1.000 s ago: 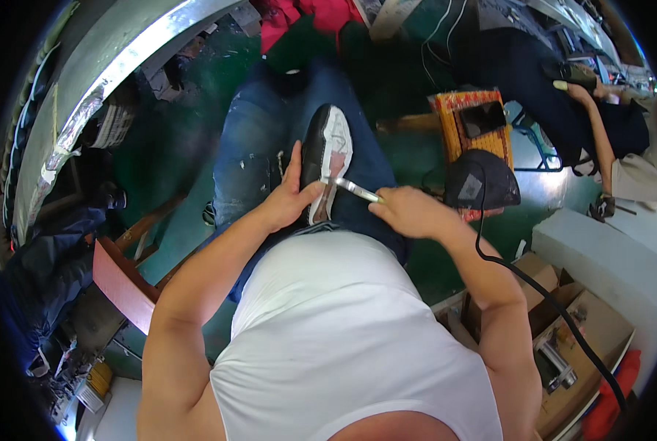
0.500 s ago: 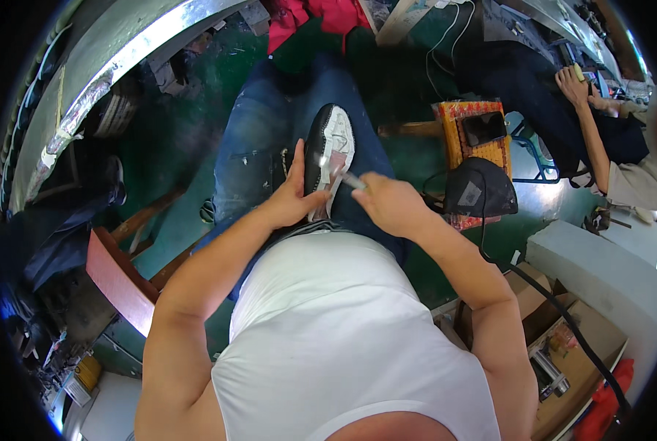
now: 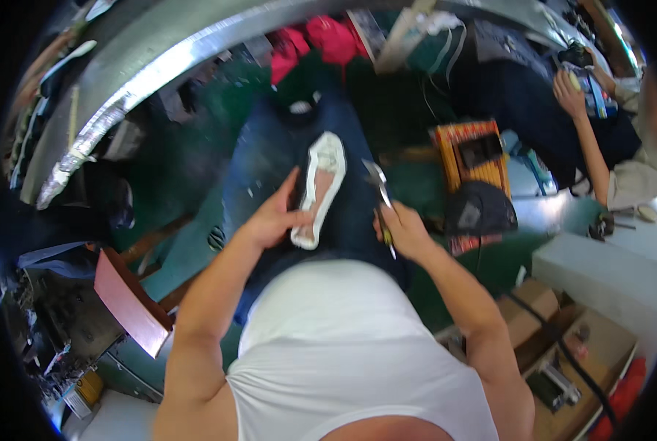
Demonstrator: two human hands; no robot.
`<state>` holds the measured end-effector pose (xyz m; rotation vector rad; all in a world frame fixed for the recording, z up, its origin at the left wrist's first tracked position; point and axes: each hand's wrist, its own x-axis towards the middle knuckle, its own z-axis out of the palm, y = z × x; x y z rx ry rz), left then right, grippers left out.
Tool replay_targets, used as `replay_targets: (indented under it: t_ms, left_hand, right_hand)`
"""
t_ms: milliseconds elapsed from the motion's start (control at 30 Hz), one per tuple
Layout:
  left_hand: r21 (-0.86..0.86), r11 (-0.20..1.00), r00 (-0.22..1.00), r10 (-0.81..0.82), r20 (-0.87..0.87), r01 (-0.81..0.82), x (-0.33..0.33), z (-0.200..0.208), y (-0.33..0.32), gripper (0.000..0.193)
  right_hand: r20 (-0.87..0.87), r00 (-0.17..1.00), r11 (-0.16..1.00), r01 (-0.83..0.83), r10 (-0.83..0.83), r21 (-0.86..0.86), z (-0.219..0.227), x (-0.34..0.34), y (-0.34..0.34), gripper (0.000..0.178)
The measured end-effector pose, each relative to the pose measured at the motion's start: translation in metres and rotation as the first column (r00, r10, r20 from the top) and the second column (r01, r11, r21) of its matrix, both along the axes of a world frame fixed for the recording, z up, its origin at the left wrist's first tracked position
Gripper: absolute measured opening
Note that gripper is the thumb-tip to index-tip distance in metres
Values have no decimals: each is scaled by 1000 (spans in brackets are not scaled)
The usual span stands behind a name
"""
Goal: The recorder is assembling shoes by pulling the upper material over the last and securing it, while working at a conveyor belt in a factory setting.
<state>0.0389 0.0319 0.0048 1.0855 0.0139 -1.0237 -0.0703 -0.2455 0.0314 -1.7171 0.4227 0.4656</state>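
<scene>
A shoe (image 3: 327,180) lies sole side up across my thighs, with white round the rim of its underside and a brownish strip along the middle. My left hand (image 3: 275,219) grips it near the heel end, thumb laid over the underside and fingers along its left side. To the right of the shoe and apart from it, my right hand (image 3: 408,229) holds metal pincers (image 3: 380,184) by the handles. Their curved head points forward, and a yellowish part of a handle shows below the fingers.
At the right stand an orange woven seat (image 3: 453,162) bearing a dark phone (image 3: 481,151), and a black curved object (image 3: 481,208). Cardboard boxes (image 3: 600,338) lie lower right. A metal-edged bench (image 3: 159,70) curves across the front left. A person (image 3: 589,140) works at the right.
My right hand and the pincers have drawn away from the shoe to the right. The shoe has shifted toward me and tilted, its underside facing me more. My view has moved slightly.
</scene>
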Motion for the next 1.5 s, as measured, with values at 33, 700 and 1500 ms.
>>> replay_targets:
  t_ms: [33,700,1500]
  left_hand:
    - [-65,995,993,76,-92,-82,1,17,-1,112]
    - [536,215,31,-910,413,-817,503,219,-111,91]
    - [128,34,130,66,989,-991,860,83,-2,113]
  right_hand:
    - [9,1000,1000,16,-16,6,-10,-9,-5,39]
    - [-388,918,926,76,80,370,-40,51,-48,40]
    - [-562,826,915,259,-44,309,21,226,-97,45]
